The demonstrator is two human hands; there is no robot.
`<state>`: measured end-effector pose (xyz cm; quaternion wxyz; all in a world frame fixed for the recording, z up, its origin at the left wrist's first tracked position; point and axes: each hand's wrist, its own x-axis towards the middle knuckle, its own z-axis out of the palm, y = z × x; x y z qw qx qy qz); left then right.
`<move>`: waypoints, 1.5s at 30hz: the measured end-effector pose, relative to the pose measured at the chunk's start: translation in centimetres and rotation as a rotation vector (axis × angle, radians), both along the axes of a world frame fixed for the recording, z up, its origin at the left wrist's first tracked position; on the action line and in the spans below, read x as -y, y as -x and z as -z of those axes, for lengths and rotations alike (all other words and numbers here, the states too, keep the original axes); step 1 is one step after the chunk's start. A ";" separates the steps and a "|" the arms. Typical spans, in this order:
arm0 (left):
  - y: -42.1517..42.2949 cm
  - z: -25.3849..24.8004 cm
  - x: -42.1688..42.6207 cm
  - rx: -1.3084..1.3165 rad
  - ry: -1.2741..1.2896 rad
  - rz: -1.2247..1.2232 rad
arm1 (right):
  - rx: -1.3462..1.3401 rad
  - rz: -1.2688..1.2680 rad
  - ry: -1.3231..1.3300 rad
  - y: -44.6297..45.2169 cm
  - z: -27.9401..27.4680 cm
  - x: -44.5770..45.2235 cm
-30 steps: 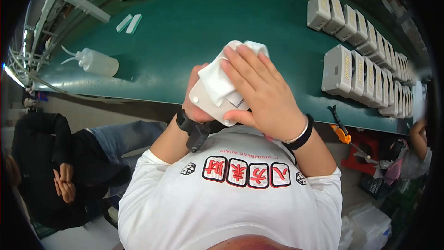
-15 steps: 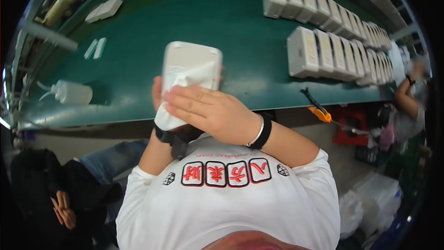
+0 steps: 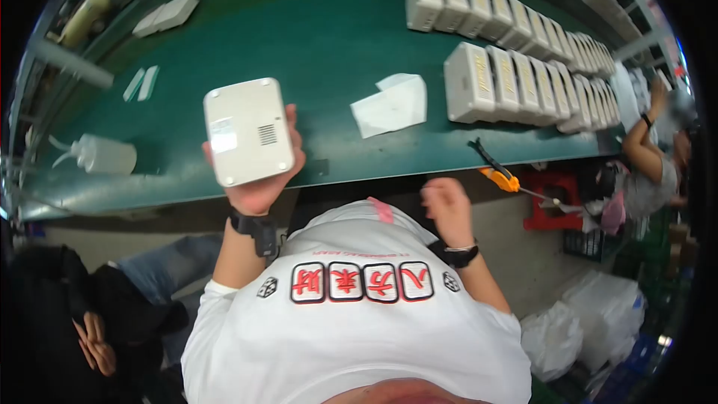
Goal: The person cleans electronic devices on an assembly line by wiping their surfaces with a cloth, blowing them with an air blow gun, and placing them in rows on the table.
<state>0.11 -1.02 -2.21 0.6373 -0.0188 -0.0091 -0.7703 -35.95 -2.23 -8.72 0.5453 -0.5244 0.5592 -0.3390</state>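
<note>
My left hand point(image 3: 258, 193) grips a white plastic box-like device point(image 3: 247, 135) from below, above the green table. Its flat face is turned up, with small round feet at the corners, a slotted vent and a pale label. Right of it, a white wiping cloth point(image 3: 390, 107) lies loosely folded on the tabletop. My right hand point(image 3: 449, 213) is below the table's front edge, apart from the cloth. Its fingers are loosely bent and slightly blurred, and nothing shows in them.
Two rows of similar white devices point(image 3: 470, 84) stand at the right. An orange-handled tool point(image 3: 499, 178) is at the front edge. A squeeze bottle point(image 3: 106, 155), two narrow strips point(image 3: 148, 84) and white boxes point(image 3: 168, 13) lie left. People are at both sides; plastic bags point(image 3: 598, 314) lie lower right.
The cloth has left the device and now lies on the table. My right hand has drawn back toward my body. My left hand has shifted left, with the device's face uncovered.
</note>
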 end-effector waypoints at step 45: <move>-10.4 30.9 -21.6 0.278 -0.505 -0.147 | -0.727 -1.163 0.667 -11.1 -4.7 0.1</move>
